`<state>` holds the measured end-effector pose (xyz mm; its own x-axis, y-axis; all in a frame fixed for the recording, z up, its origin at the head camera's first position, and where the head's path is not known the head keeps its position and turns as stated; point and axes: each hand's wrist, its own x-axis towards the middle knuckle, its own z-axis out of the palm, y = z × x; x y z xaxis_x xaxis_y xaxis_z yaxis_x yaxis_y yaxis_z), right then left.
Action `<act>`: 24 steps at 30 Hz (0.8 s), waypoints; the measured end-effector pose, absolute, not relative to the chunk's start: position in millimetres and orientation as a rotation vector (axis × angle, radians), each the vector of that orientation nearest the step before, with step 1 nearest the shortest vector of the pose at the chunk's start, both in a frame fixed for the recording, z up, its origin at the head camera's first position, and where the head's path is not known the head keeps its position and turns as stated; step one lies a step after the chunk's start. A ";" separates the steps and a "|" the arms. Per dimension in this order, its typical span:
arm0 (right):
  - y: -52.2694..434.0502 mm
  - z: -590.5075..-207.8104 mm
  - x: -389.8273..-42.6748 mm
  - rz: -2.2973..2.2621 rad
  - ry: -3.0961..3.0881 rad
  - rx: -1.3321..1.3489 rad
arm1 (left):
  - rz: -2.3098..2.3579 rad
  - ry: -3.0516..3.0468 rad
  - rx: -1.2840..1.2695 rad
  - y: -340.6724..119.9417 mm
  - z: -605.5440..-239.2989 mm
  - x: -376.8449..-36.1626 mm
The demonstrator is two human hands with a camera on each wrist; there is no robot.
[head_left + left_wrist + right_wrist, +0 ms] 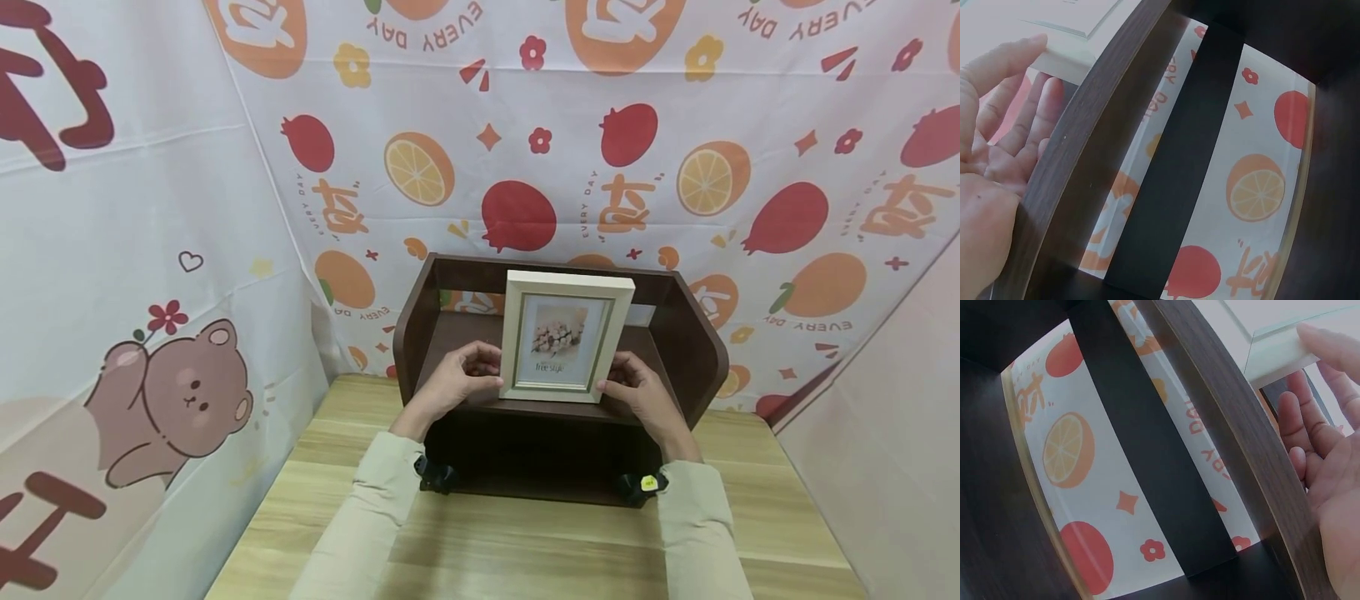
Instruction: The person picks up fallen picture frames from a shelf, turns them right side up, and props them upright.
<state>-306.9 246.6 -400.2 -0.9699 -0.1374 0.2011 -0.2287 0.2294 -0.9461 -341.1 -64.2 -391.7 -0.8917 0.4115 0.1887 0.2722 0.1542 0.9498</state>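
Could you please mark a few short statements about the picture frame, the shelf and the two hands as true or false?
1. The picture frame stands upright on the dark wooden shelf. True.
2. Only the left hand touches the frame. False: the right hand touches its other side.
3. The shelf sits on a light wooden table. True.
4. The frame lies flat on the table. False: it stands on the shelf.

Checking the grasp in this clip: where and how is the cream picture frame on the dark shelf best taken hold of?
Probably by its two vertical side edges, low down, one hand from each side. The picture frame stands upright on the wooden shelf, sides exposed, and the left hand and right hand already flank it there.
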 end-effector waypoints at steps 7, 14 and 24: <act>247.7 -404.0 -308.2 1.688 -2.547 0.356 | 1.795 2.334 0.704 -65.2 -391.5 -337.8; 248.6 -405.1 -307.4 1.638 -2.583 0.399 | 1.769 2.308 0.723 -64.5 -389.4 -335.6; 246.3 -405.3 -309.0 1.682 -2.562 0.324 | 1.746 2.317 0.740 -67.2 -390.7 -335.1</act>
